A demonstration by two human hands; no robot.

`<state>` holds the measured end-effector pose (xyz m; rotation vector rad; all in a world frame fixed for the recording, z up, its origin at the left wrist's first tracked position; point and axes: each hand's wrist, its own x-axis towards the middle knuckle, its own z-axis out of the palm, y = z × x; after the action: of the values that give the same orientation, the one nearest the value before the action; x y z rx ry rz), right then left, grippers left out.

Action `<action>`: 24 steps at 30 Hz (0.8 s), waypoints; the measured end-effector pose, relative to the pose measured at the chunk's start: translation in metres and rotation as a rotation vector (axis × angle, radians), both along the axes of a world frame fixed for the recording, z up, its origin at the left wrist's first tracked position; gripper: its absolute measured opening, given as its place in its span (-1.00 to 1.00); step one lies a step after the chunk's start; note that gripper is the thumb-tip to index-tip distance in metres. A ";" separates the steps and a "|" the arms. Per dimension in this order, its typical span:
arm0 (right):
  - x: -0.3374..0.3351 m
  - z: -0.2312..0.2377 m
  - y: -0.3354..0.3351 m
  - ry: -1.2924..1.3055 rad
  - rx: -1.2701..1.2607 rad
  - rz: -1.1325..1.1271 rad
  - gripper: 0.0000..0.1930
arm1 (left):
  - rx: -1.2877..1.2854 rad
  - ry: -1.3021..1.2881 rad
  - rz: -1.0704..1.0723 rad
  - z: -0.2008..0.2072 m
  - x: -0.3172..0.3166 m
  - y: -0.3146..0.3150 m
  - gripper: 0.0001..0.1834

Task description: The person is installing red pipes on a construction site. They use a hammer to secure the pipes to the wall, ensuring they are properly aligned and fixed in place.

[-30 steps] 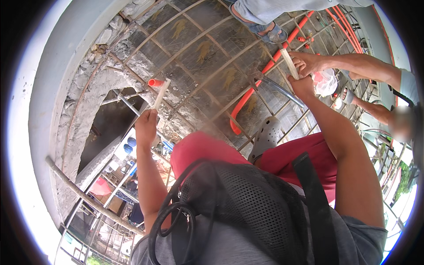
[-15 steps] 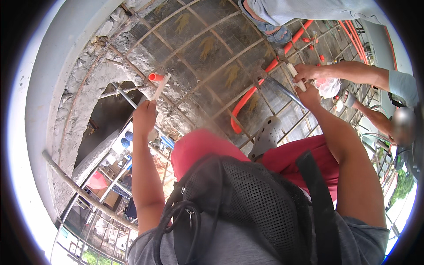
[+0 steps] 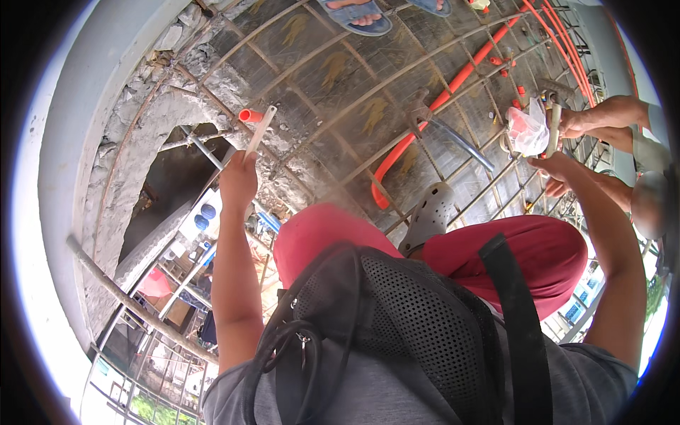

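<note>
My left hand (image 3: 239,180) is closed around the lower end of a thin, pale strip (image 3: 263,127) with a small hole near its tip. The strip slants up beside the open end of an orange pipe (image 3: 249,115) at the broken concrete. Far off to the right, my right hand (image 3: 563,168) has its fingers at the lower end of a pale rod (image 3: 554,131). Another person's hand (image 3: 579,122) grips the same rod higher up. A clear plastic bag (image 3: 528,131) with red contents lies just left of the rod.
A rebar grid (image 3: 333,127) covers dark panels. A long orange pipe (image 3: 453,88) and a blue-grey bar (image 3: 464,144) lie across it. At left, a hole (image 3: 184,170) opens in the concrete beside a pale wall (image 3: 67,177). Sandalled feet (image 3: 361,15) stand ahead.
My right hand and the pale rod have moved right, along with the other person's hand. The sandalled feet ahead have shifted left. My left hand has barely moved.
</note>
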<state>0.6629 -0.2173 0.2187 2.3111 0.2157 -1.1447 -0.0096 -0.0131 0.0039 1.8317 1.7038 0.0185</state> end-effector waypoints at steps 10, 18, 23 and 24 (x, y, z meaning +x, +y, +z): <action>-0.108 -0.120 0.061 0.231 0.266 1.033 -0.22 | -0.061 0.124 0.009 0.002 0.025 0.009 -0.53; -0.149 -0.213 0.048 0.084 0.753 0.564 -0.33 | -0.087 0.175 -0.028 0.007 0.029 0.016 -0.50; -0.176 -0.159 0.059 0.154 0.703 0.392 -0.38 | -0.078 0.186 -0.025 0.010 0.028 0.014 -0.50; -0.186 -0.147 0.067 0.165 0.745 0.342 -0.37 | -0.052 0.200 -0.041 0.010 0.027 0.014 -0.51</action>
<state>0.4774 -0.1503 0.0716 2.6231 1.2278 -1.2015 0.0178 0.0011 0.0138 1.8812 1.7826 -0.2309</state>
